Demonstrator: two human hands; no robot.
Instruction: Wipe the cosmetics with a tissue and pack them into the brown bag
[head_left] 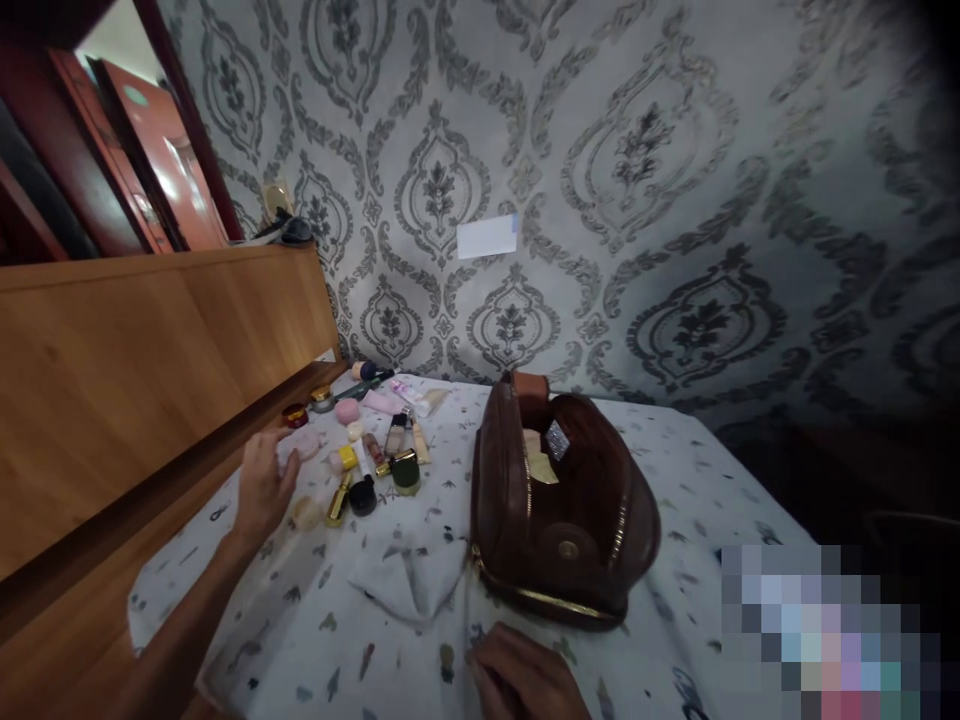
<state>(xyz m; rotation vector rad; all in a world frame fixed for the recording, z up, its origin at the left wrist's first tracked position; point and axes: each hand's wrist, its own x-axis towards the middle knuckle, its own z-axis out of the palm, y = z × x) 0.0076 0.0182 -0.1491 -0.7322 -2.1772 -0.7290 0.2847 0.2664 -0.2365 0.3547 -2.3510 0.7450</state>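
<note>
My left hand (262, 482) reaches to the left side of the cloth, its thumb and fingers around the near end of a pale pink item (304, 443) whose kind I cannot make out. Close by are a cream round piece (306, 513), a gold lipstick tube (339, 500), a black round jar (363, 496), a dark green jar (406, 474) and a yellow-capped bottle (345, 458). My right hand (529, 675) rests curled at the near edge, its fingertips hidden. Just beyond it stands a brown bag (495, 480), unzipped, with a yellowish piece (541, 465) and a silvery packet (557, 440) inside.
Several more cosmetics lie farther back, among them a pink jar (347, 410), a red-lidded jar (295, 415) and tubes (382, 402). A crumpled white cloth (409, 575) lies before the bag. A wooden panel (165, 370) borders the left; a patterned wall (510, 170) stands behind.
</note>
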